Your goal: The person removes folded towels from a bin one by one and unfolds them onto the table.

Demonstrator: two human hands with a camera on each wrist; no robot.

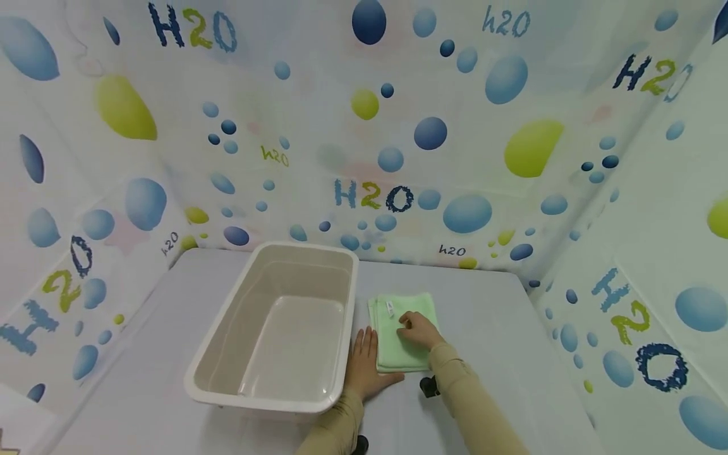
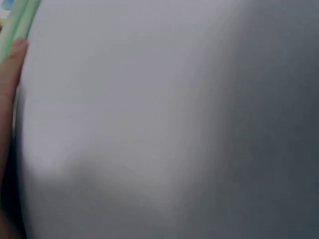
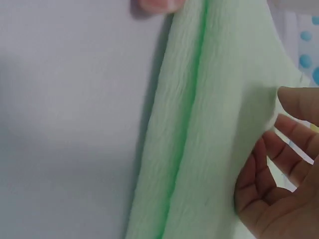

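Note:
A folded light green cloth (image 1: 398, 344) with a small white label (image 1: 390, 308) lies on the table, right of a beige plastic basin. My left hand (image 1: 365, 368) rests flat between the basin and the cloth, fingers straight along the cloth's left side. Its thumb (image 2: 11, 72) points at the near folded edge of the green cloth (image 2: 20, 25). Over the top of the cloth is my right hand (image 1: 419, 330), its fingers loosely bent. In the right wrist view a gap shows between thumb and forefinger, with the fingertips (image 3: 279, 119) close over the cloth (image 3: 219, 99).
The large basin (image 1: 227, 397) stands on the white table (image 1: 483, 316), its rim beside my left forearm. Walls printed with bubbles and "H2O" lettering (image 1: 372, 194) enclose the table at the back and sides. Dark wrist camera parts (image 1: 429, 387) show under my right sleeve.

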